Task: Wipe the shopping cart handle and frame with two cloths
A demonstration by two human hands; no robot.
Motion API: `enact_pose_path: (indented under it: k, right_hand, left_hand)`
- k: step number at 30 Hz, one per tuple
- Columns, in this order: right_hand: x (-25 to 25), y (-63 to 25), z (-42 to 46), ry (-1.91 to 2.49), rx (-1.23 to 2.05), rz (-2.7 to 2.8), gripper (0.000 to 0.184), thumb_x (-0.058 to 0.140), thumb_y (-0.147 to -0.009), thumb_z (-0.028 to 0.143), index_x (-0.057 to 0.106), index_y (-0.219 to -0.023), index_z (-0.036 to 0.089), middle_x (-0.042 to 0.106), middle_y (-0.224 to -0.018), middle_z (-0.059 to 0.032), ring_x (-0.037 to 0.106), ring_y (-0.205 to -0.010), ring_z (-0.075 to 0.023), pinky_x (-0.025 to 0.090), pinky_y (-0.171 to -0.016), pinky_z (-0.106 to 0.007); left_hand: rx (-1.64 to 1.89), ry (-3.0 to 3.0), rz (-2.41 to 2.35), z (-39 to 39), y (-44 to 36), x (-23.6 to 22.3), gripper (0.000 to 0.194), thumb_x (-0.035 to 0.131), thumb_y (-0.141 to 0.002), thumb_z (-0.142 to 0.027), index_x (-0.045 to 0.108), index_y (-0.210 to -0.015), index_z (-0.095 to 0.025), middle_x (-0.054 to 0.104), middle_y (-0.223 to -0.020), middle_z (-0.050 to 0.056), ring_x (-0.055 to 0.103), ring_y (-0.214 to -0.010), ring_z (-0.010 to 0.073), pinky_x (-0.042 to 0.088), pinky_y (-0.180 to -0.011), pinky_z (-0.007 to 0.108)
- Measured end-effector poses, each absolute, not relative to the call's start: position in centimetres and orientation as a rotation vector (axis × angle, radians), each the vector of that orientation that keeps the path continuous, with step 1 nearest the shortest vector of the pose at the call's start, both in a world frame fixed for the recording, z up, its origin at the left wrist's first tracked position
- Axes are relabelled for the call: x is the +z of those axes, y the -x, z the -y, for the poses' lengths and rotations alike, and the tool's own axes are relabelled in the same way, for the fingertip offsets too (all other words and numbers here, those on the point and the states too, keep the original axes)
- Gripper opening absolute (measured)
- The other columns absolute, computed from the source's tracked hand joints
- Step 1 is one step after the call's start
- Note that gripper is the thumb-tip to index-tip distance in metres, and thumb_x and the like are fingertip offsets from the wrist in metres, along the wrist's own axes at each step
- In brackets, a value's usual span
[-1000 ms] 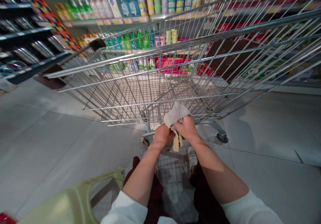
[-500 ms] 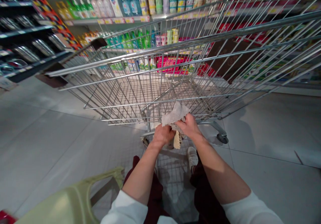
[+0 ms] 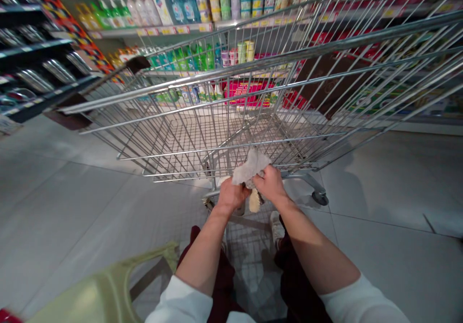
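A crumpled pale grey cloth (image 3: 250,167) is bunched between my two hands, just in front of the lower side of a metal shopping cart (image 3: 213,147). My left hand (image 3: 232,194) is closed around the cloth's left side. On the other side, my right hand (image 3: 269,183) grips it with bent fingers. Below the hands hangs a cream-coloured piece with a wavy edge (image 3: 254,201); whether it belongs to the same cloth I cannot tell. My fingertips are partly hidden by the folds.
Behind the cart stand shelves of pump bottles (image 3: 177,5) and stacked tubs (image 3: 224,0). A dark rack of metal goods (image 3: 39,77) is at the left. A yellow-green plastic stool (image 3: 90,289) stands at my lower left. One cart wheel (image 3: 320,197) rests on the tiled floor.
The cloth's folds and the dangling cream piece have shifted slightly between my hands. Both hands keep their hold near the same spot, and the view has moved a little.
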State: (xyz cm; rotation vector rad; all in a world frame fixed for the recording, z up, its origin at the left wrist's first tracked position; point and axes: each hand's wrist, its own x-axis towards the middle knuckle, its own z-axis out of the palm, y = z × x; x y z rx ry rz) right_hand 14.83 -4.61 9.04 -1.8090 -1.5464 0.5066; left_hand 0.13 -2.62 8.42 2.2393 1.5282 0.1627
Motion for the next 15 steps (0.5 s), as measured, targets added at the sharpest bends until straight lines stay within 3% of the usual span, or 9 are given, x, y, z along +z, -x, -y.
enact_pose_path:
  k: [6,10,15]
  right_hand:
    - [8.0,-17.1,4.5,1.501,0.200,1.069,0.019,0.055,-0.075,0.033,0.069,-0.079,0.020,0.076,-0.087,-0.0103,0.069,-0.091,-0.0234,0.054,-0.085,-0.032]
    - [7.9,-17.1,4.3,1.726,0.349,1.126,0.013,0.057,-0.072,0.029,0.065,-0.069,0.019,0.073,-0.073,-0.0089,0.065,-0.074,-0.0206,0.052,-0.072,-0.028]
    - [8.3,-15.7,4.3,1.980,0.629,1.396,0.023,0.054,-0.083,0.023,0.075,-0.088,0.015,0.078,-0.093,-0.0132,0.071,-0.089,-0.0217,0.048,-0.076,-0.026]
  left_hand:
    - [0.550,-2.038,-1.502,2.6,-0.4,9.3,0.066,0.052,-0.086,-0.024,0.045,-0.152,-0.018,0.072,-0.091,0.005,0.069,-0.086,0.0250,0.051,-0.081,0.033]
    - [0.566,-1.969,-1.474,2.3,-0.6,9.2,0.069,0.052,-0.082,-0.024,0.046,-0.151,-0.018,0.070,-0.087,0.004,0.067,-0.082,0.0241,0.050,-0.078,0.032]
    - [0.466,-2.029,-1.545,2.3,-0.9,9.3,0.071,0.053,-0.082,-0.024,0.044,-0.152,-0.018,0.074,-0.096,0.008,0.071,-0.089,0.0278,0.051,-0.083,0.035]
